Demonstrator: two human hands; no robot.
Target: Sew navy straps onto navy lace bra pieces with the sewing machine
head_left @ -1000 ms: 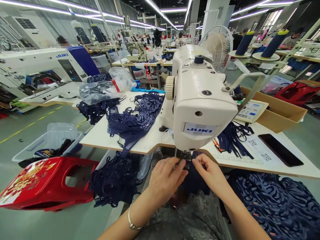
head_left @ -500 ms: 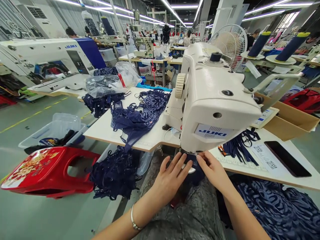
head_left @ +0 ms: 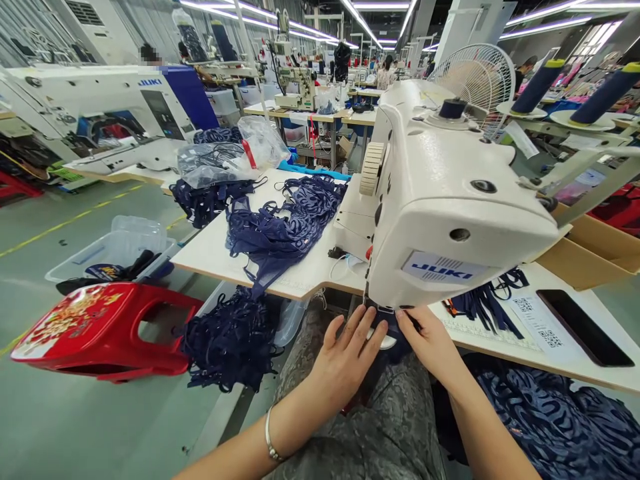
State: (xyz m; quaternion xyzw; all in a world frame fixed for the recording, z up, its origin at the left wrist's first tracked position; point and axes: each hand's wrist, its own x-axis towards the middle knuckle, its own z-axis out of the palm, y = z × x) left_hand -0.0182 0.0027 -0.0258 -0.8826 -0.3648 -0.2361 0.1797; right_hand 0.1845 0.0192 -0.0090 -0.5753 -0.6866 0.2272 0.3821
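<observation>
A white JUKI sewing machine [head_left: 440,193] stands on the white table [head_left: 215,257]. Under its head lies a small piece of navy fabric [head_left: 387,327]. My left hand [head_left: 347,357] lies flat with fingers stretched out, fingertips touching that fabric just left of the needle area. My right hand [head_left: 433,343] rests on the fabric from the right, fingers extended under the machine head, their tips partly hidden. A silver bracelet [head_left: 270,440] circles my left wrist.
Navy lace pieces [head_left: 280,227] are heaped on the table, more hang off its edge [head_left: 230,340] and at the lower right [head_left: 560,420]. A red stool [head_left: 100,330], clear bin [head_left: 115,250], black phone [head_left: 585,327], cardboard box [head_left: 595,250], fan [head_left: 473,73] and thread cones [head_left: 537,87] surround me.
My left hand went from a pinch on the fabric to lying flat with fingers spread. Both hands slid forward under the machine head. The view shifted left and closer.
</observation>
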